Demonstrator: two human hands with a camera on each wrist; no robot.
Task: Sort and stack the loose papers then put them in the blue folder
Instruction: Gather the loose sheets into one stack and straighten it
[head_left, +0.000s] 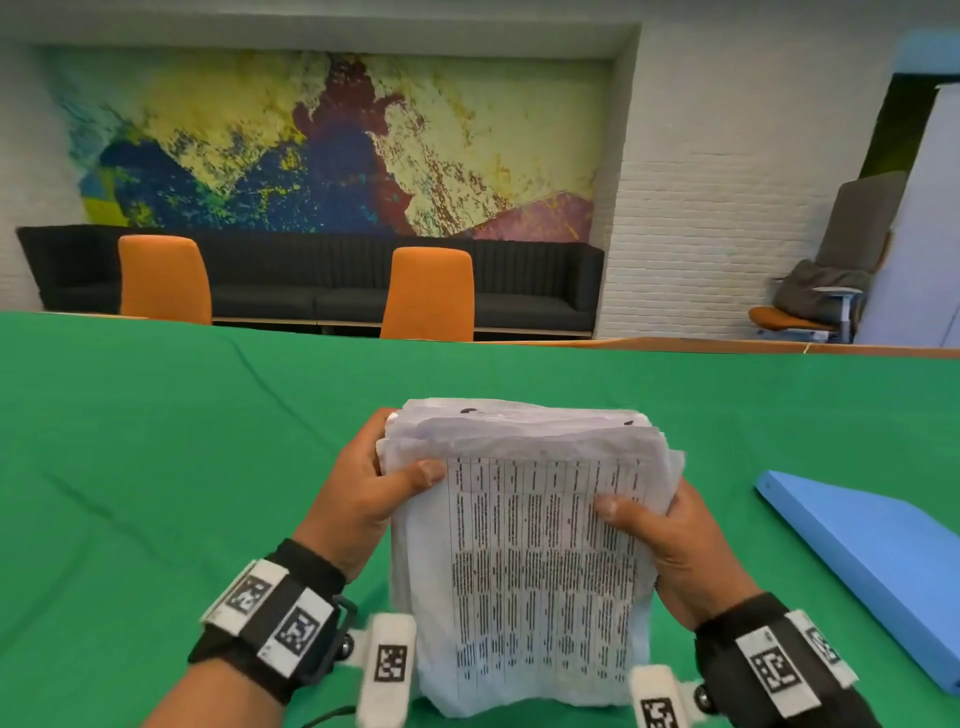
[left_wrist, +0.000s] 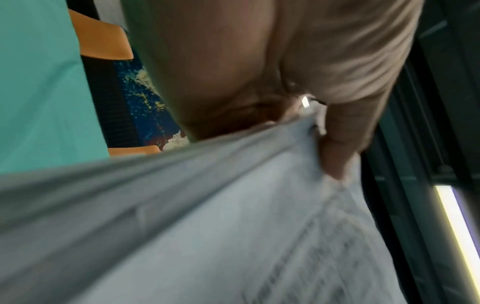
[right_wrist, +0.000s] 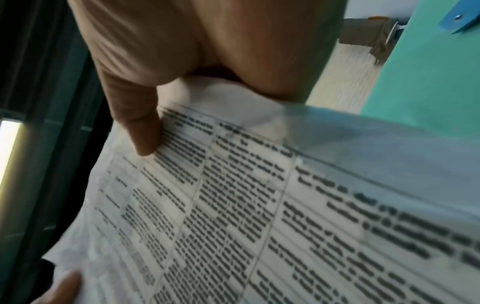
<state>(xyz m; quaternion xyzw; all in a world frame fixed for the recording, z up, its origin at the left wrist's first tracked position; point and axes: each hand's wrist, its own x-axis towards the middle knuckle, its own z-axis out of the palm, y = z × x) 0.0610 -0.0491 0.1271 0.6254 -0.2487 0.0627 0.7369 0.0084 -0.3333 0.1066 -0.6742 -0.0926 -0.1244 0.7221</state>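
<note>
A thick stack of printed papers (head_left: 530, 561) stands upright on its lower edge on the green table (head_left: 156, 441), the front sheet showing a printed table. My left hand (head_left: 363, 493) grips the stack's left side, thumb on the front sheet. My right hand (head_left: 670, 540) grips the right side the same way. In the left wrist view the stack (left_wrist: 207, 226) fills the lower frame, blurred, with my thumb (left_wrist: 337, 148) on it. The right wrist view shows the printed sheet (right_wrist: 259, 205) under my thumb (right_wrist: 140, 127). The blue folder (head_left: 872, 566) lies shut on the table to the right.
Two orange chairs (head_left: 426, 293) stand at the table's far edge, with a dark sofa (head_left: 311, 275) and a painted wall behind. A grey chair (head_left: 831, 275) stands at the back right. Green cloth stretches to the left of the stack.
</note>
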